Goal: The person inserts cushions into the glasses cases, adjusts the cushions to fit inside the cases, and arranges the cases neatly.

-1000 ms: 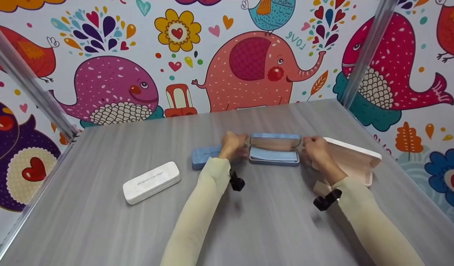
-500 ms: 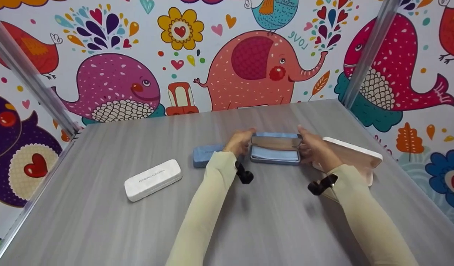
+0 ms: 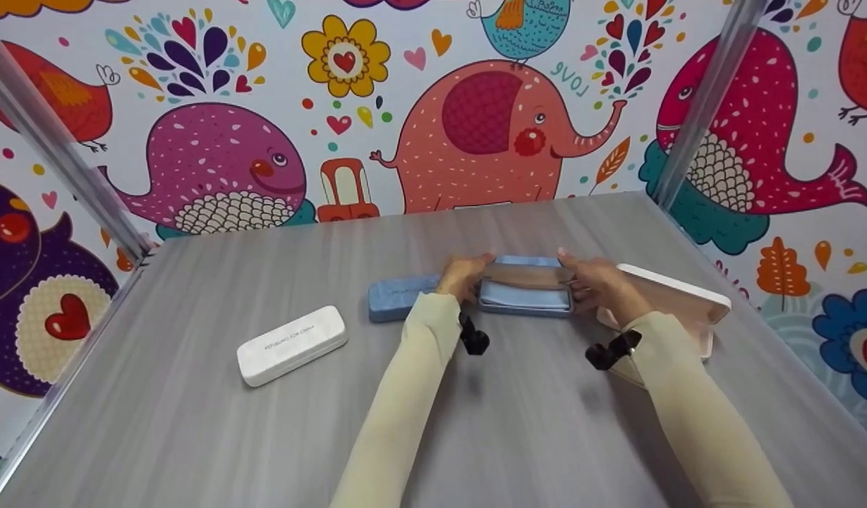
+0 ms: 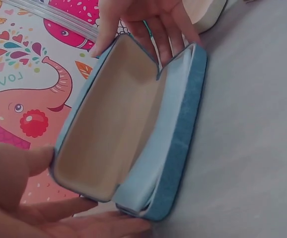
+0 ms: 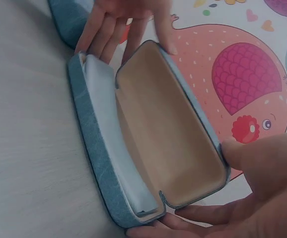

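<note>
A blue glasses case point(image 3: 525, 310) with its lid raised sits on the table, hinge side away from me. Its beige-lined lid point(image 4: 106, 124) leans back, and a folded light-blue cloth point(image 5: 116, 129) lies in the base. At the left end, my left hand point(image 3: 465, 276) holds the case, its thumb against the lid's outside and its fingers along the end near the hinge. My right hand point(image 3: 604, 283) holds the opposite end in the same way, with the thumb point(image 5: 235, 153) on the lid's edge.
Left of my left hand lies a closed blue glasses case point(image 3: 398, 299). Further left rests a closed white glasses case point(image 3: 292, 346). A white glasses case point(image 3: 676, 296) with its lid up stands partly behind my right hand. A patterned wall point(image 3: 377, 141) borders the table's back.
Both hands have moved inward to the ends of the raised-lid blue glasses case and now hold it. Over the last half second the thumbs have come slightly closer together along the lid.
</note>
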A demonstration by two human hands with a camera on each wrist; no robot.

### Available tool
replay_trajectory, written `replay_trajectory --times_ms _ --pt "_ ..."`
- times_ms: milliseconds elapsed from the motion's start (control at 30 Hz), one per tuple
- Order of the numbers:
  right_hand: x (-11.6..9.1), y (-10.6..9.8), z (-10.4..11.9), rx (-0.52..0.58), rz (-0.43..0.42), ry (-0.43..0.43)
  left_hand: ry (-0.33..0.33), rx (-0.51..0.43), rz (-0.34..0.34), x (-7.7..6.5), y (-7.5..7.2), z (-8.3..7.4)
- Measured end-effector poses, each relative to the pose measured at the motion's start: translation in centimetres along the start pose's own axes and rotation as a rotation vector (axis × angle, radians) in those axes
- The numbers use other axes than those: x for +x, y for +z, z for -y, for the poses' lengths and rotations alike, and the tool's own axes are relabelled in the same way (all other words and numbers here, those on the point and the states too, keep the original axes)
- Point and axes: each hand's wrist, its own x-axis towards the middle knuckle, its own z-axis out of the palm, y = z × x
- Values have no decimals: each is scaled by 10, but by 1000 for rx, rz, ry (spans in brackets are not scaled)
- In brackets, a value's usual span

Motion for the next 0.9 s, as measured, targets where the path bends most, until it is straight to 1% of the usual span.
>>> replay_trajectory --times_ms 100,233,333,433,533,700,767,833,900 --pt "-3 -4 -1 -41 35 5 22 3 2 -1 0 2" --pt "-2 -9 -3 -86 118 -17 73 59 9 -5 -1 5" --pt "0 -9 -5 -81 182 -51 92 102 7 -4 -2 5" --pt "1 -10 -6 -61 200 -67 91 135 13 -3 -3 4" --pt "0 -8 -8 -18 185 -88 75 163 20 -2 -3 3" --pt "-4 -7 -13 8 68 -95 57 205 38 -3 -3 3" --pt "-6 -7 -15 -3 28 -100 66 235 47 -4 -3 4" --pt "-6 -5 -18 10 21 -133 86 264 47 -5 -4 7" --pt "-6 -3 -20 40 21 -153 121 288 33 -7 -5 10"
